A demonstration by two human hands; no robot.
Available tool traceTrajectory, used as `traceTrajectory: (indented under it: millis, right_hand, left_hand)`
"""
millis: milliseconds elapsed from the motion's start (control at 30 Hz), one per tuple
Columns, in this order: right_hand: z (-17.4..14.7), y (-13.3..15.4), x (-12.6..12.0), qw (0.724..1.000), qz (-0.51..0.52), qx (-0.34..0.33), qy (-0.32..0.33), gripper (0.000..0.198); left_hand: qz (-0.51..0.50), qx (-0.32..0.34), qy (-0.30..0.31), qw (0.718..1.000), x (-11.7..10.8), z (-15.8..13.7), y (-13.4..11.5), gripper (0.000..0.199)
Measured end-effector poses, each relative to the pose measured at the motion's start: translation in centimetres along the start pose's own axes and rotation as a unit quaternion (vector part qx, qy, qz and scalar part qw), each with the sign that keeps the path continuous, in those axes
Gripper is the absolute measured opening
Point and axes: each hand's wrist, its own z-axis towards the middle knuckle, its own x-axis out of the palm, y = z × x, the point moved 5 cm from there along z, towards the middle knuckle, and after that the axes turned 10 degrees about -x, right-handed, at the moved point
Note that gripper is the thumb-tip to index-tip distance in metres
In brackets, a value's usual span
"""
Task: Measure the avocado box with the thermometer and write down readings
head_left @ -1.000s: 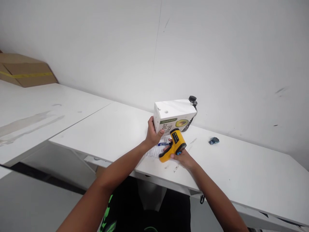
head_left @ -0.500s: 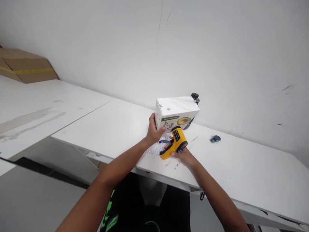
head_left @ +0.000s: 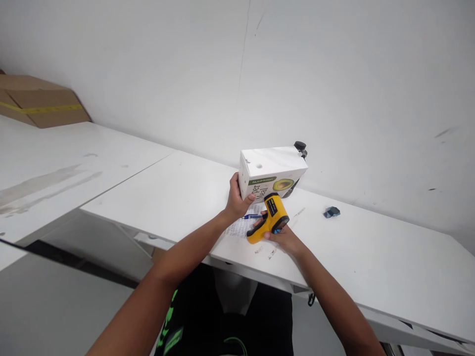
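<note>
My left hand (head_left: 236, 200) grips the near left end of a white carton (head_left: 274, 160) printed with an avocado, its thumb on the printed side and its fingers partly hidden behind. In front of the carton, my right hand (head_left: 284, 237) is wrapped around the handle of a yellow and black infrared thermometer (head_left: 272, 215), whose upper end points at the carton's printed side. Just left of the thermometer lies a blue pen (head_left: 253, 216) on a sheet of paper with writing (head_left: 237, 227), partly covered by my hands.
A black knobbed object (head_left: 300, 146) stands behind the carton's right end, mostly hidden. Further right, a small dark blue item (head_left: 331, 212) lies on the white table (head_left: 371, 252). A taped cardboard box (head_left: 44, 101) sits at the far left against the wall.
</note>
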Motion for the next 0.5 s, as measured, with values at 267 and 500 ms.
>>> traceTrajectory:
  millis: [267,500]
  right_hand:
    - [0.00,-0.09,-0.23,1.000,-0.004,0.001,0.003,0.074]
    - [0.20,0.20,0.32,1.000,-0.012,0.004,-0.011,0.089]
  left_hand:
    - [0.005,0.005,0.008,1.000,0.11,-0.10,0.13,0.099]
    - [-0.003,-0.018,-0.028,0.999,-0.16,0.03,0.29,0.094]
